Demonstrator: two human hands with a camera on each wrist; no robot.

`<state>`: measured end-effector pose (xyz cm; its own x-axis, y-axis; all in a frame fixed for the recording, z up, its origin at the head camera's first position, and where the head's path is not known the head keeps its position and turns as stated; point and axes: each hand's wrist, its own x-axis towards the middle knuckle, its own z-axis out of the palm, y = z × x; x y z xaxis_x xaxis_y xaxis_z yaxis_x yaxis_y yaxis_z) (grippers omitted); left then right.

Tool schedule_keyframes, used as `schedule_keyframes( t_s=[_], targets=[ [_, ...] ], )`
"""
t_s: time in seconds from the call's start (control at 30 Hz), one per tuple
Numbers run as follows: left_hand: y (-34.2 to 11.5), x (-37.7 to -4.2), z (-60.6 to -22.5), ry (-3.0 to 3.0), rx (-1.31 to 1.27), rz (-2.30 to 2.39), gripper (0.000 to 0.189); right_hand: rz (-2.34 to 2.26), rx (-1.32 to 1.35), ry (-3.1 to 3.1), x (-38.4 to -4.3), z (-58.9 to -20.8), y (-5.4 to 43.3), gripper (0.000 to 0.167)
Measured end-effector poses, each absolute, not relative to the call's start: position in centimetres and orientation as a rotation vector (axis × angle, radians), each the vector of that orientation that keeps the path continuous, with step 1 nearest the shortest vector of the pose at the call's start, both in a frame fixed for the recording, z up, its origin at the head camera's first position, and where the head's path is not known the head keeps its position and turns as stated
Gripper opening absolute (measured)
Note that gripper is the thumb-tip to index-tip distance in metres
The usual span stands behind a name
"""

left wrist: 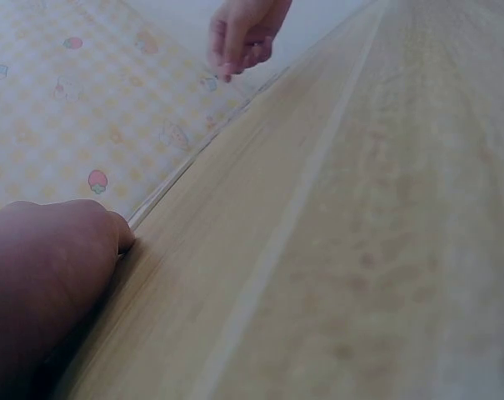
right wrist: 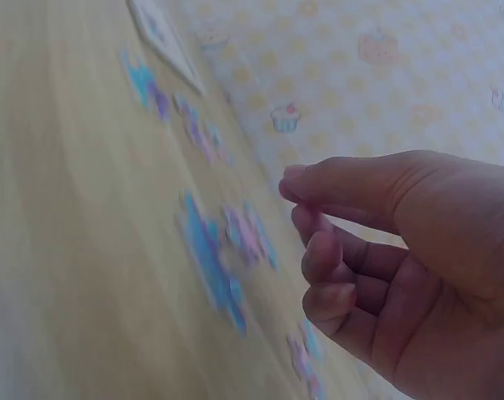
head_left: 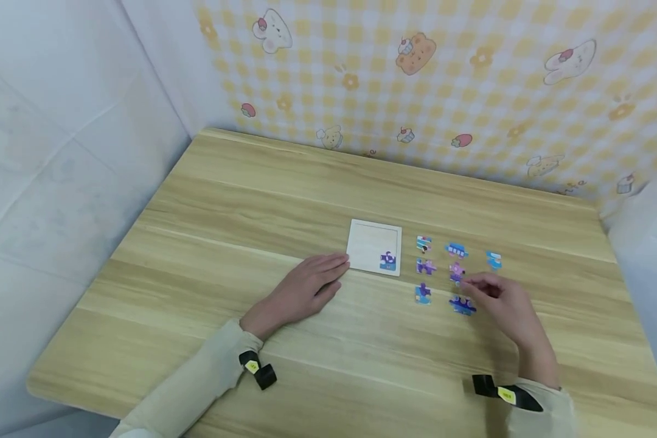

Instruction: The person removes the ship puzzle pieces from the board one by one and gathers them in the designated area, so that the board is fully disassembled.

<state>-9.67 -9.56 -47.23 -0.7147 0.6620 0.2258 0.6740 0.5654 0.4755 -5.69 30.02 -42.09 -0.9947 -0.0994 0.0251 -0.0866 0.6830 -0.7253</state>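
A square white puzzle tray (head_left: 367, 243) lies on the table, with one purple and blue jigsaw piece (head_left: 388, 261) in its near right corner. My left hand (head_left: 309, 286) rests on the tabletop, fingertips at the tray's left edge. My right hand (head_left: 500, 301) hovers over loose jigsaw pieces right of the tray, nearest a pink and purple piece (head_left: 457, 271) and a dark purple and blue piece (head_left: 462, 305). In the right wrist view, the right hand's thumb and index finger (right wrist: 306, 179) come close together with nothing visible between them; the other fingers curl loosely.
Several more loose pieces lie in rough columns, among them a blue and purple piece (head_left: 423, 293), a bus-like blue piece (head_left: 457, 250) and a light blue piece (head_left: 494, 260). A yellow checked cloth (head_left: 443, 91) hangs behind the wooden table (head_left: 224, 201).
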Motion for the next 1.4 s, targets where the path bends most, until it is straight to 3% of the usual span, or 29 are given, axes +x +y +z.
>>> schedule_keyframes(
  t_s=[0.3,0.63,0.83,1.4],
  targets=[
    [-9.3,-9.5,-47.4,-2.796,-1.21,-0.804,0.047,-1.406,-0.252,2.724,-9.1,-42.8,24.6,0.019],
    [-9.1,-9.4,-47.3,-2.793,-1.233,-0.811,0.047,-1.27,-0.282,2.68,-11.2,-43.2,20.7,0.027],
    [-9.3,-9.1,-46.9,-2.801,-1.207,-0.808,0.047,-1.176,-0.322,2.702,-11.6,-43.3,19.6,0.037],
    [-9.6,-9.3,-46.9,-2.788,-1.19,-0.813,0.047,-1.124,-0.303,2.7,-12.1,-43.1,18.6,0.034]
  ],
)
